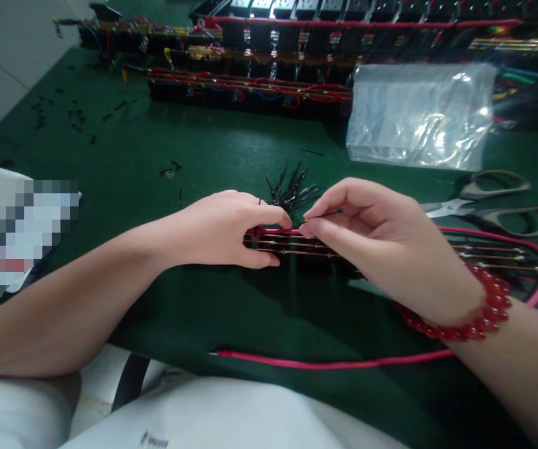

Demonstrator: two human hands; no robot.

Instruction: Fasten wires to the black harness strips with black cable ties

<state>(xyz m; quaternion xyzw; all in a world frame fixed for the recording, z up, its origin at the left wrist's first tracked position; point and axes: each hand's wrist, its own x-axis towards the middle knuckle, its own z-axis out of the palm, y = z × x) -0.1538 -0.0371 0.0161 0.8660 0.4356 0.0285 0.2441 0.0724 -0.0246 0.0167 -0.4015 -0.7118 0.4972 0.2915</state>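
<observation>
My left hand is wrapped over the left end of a long strip assembly with copper-coloured rails, thumb and fingers on opposite sides of it. Between the thumb and forefinger of my right hand is a thin black tie, just above the strip. A pile of black ties lies right behind my fingertips. Along the strip runs a red cable, which loops round at the right and comes back to a free end near the table's front edge. A red bead bracelet circles my right wrist.
Scissors lie at the right, behind my right wrist. A clear plastic bag rests farther back. Similar wired strips line the back of the green table. Small black scraps are scattered at the left, near a partly blurred white object.
</observation>
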